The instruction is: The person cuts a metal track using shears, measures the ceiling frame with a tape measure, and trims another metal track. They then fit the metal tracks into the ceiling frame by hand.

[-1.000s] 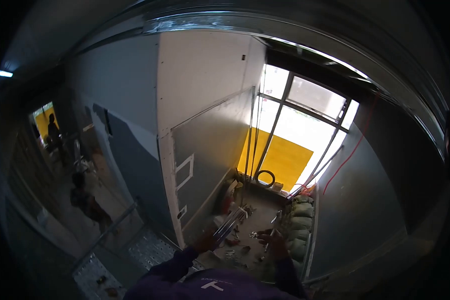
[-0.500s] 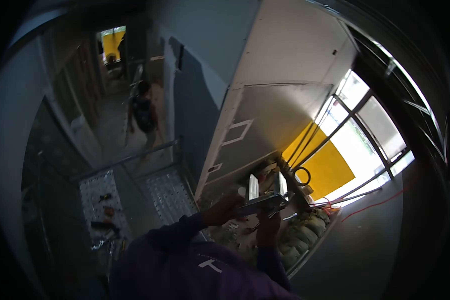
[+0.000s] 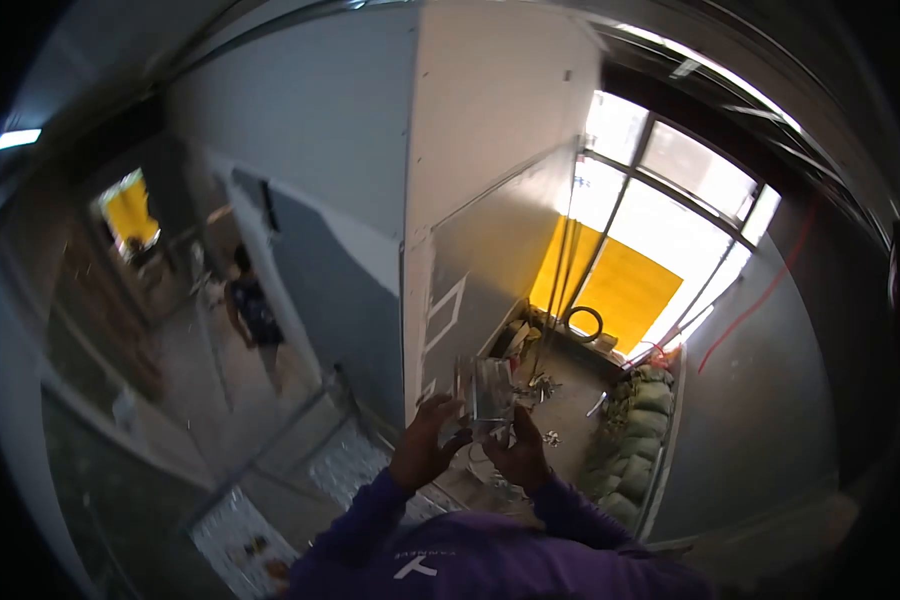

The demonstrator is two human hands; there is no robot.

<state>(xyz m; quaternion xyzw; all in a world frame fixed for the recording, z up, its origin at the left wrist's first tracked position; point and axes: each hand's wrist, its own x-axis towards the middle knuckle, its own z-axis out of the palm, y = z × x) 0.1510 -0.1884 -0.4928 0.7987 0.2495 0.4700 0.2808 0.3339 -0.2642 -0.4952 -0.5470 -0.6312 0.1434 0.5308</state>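
A shiny U-shaped metal piece, like a short length of channel (image 3: 491,388), is held up in front of my chest; motion blurs its left side. My right hand (image 3: 522,457) grips its lower right end, thumb along the side and fingers below. My left hand (image 3: 425,448) is curved round its lower left edge, with the fingertips and thumb against it. The exact contact there is smeared. Both arms wear purple sleeves.
Perforated metal platforms (image 3: 345,465) lie at lower left, one with small items on it. Green sacks (image 3: 635,440) line the right wall. Loose metal scraps (image 3: 542,388) and a black ring (image 3: 583,322) lie beyond, near a yellow sheet (image 3: 625,290). Another person (image 3: 253,310) is in the corridor.
The metal piece has turned from lying sideways to more upright, its flanges now closer in view. Both hands have turned with it. My view has swung to the right.
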